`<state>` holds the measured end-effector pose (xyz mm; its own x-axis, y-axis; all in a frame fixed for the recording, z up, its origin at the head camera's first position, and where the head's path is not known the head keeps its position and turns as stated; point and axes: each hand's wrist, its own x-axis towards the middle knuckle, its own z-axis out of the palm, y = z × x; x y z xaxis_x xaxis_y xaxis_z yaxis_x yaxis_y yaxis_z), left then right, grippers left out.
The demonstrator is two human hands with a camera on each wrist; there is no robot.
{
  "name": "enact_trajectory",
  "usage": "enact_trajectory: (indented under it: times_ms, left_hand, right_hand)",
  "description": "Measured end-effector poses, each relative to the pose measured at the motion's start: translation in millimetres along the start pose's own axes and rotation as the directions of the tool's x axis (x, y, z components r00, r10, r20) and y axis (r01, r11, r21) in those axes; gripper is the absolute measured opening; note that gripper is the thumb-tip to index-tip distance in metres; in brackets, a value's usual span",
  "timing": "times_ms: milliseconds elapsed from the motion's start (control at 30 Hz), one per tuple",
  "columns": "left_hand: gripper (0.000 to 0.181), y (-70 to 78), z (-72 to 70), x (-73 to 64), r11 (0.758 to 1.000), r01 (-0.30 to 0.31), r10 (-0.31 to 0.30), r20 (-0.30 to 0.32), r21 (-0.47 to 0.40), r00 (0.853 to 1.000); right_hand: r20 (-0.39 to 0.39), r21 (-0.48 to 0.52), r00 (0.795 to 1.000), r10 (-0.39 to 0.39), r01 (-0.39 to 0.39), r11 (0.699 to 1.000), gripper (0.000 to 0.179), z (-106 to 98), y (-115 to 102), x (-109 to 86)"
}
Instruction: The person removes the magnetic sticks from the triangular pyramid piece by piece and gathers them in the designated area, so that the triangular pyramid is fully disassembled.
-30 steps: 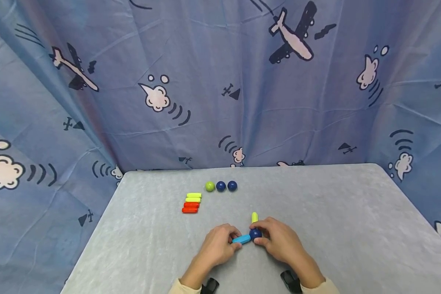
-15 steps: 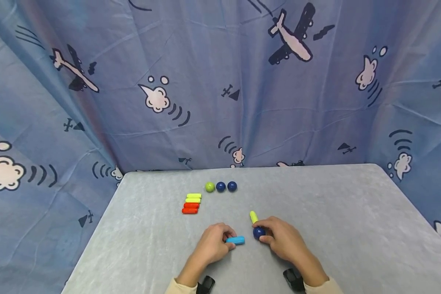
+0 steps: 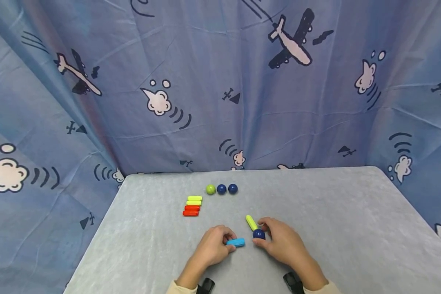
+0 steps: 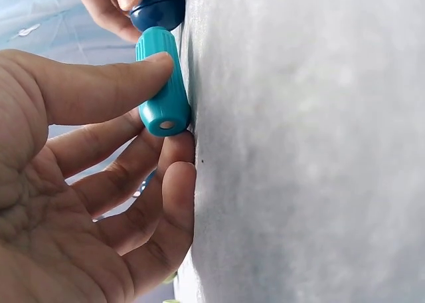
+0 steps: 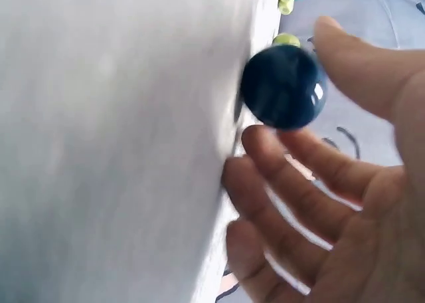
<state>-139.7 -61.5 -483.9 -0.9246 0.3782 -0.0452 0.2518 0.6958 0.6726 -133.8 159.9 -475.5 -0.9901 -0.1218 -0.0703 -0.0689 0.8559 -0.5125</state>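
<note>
A light-blue magnetic stick [image 3: 236, 242], ribbed and with a metal dot in its end, is pinched by my left hand [image 3: 212, 244] between thumb and fingers, low over the table. To its right, apart from it in the head view, a dark-blue ball [image 3: 259, 234] rests against one end of a yellow stick [image 3: 251, 222] that slants away to the upper left. Around the ball my right hand [image 3: 283, 241] is spread loosely. In the right wrist view its thumb [image 5: 352, 64] stands off the ball [image 5: 284, 87], while the fingertips are right at the ball's lower side.
Toward the back of the grey table [image 3: 330, 204], a green ball [image 3: 210, 189] and two dark-blue balls [image 3: 227, 189] sit in a row. Left of them lie two yellow sticks [image 3: 194, 200] and two red sticks [image 3: 192, 210], stacked side by side. A patterned curtain [image 3: 206, 81] hangs behind.
The blue stick came away from the ball as my left hand drew left. The yellow stick's far end swung left beside the ball, and my right fingers loosened from the ball.
</note>
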Motion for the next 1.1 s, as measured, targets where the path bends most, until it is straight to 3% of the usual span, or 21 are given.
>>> enact_trajectory:
  times_ms: [267,700,1100]
  left_hand:
    - [0.014,-1.2,-1.4,-0.2,1.0,0.005,-0.005,-0.01,-0.003,1.0]
    - [0.014,-8.1,-7.5,-5.0,1.0,0.021,-0.021,-0.017,0.018,1.0]
    - [0.015,-40.7,-38.9,-12.7,0.991,0.07,-0.058,-0.104,0.116,0.993]
  right_hand:
    - [0.011,-0.079,1.0,0.001,0.0,0.997,0.036,2.9,-2.3,-0.1]
    - [0.033,-0.069,0.999,-0.014,0.016,0.998,0.036,-1.2,-2.0,-4.5]
    - [0.048,-0.063,0.999,0.015,-0.012,0.998,0.036,-1.9,0.7,-3.2]
